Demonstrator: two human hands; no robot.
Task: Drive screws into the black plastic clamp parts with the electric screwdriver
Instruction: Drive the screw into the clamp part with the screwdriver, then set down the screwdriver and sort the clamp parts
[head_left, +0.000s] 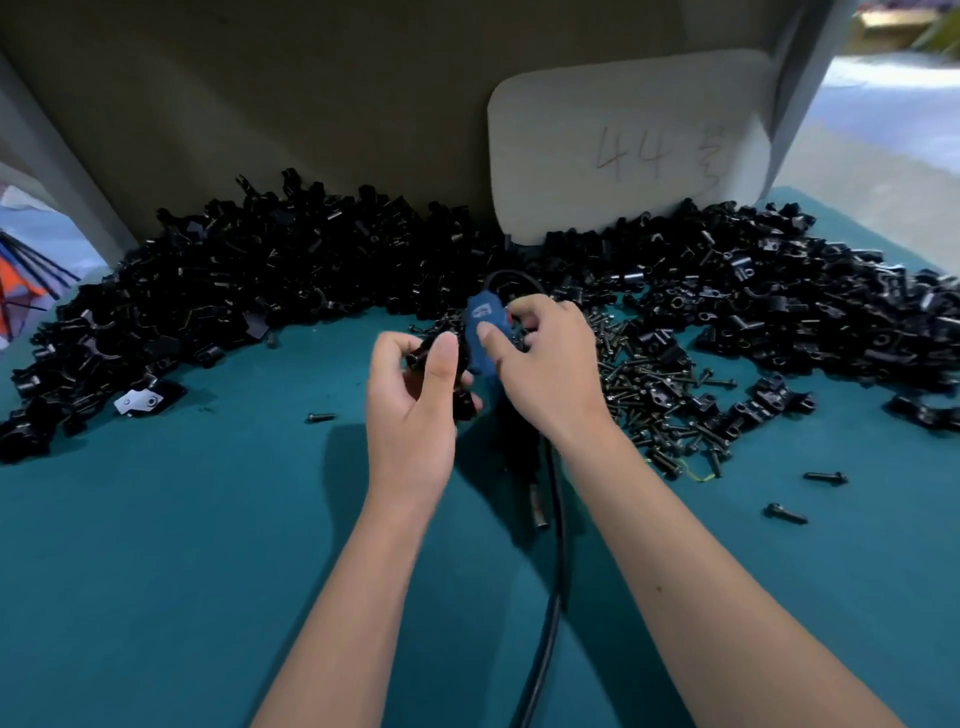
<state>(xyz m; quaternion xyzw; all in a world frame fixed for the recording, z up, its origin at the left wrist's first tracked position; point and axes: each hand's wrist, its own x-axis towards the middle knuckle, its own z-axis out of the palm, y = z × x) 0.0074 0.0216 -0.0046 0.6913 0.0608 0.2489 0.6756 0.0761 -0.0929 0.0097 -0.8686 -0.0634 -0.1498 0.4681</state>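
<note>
My right hand (545, 364) grips the blue electric screwdriver (483, 338) over the middle of the teal table, thumb across its body. Its black cable (556, 571) runs down toward me between my forearms. Just left of the tool, my left hand (410, 400) pinches a black plastic clamp part (423, 356) between thumb and fingers. The screwdriver's tip is hidden behind my hands. A heap of black screws (654, 405) lies right of my right hand.
A big pile of black clamp parts (260, 280) curves along the back of the teal table (182, 545), left to right. Loose screws (784, 513) lie at the right and one (320, 417) at the left. A beige board marked 44 (628, 145) leans behind.
</note>
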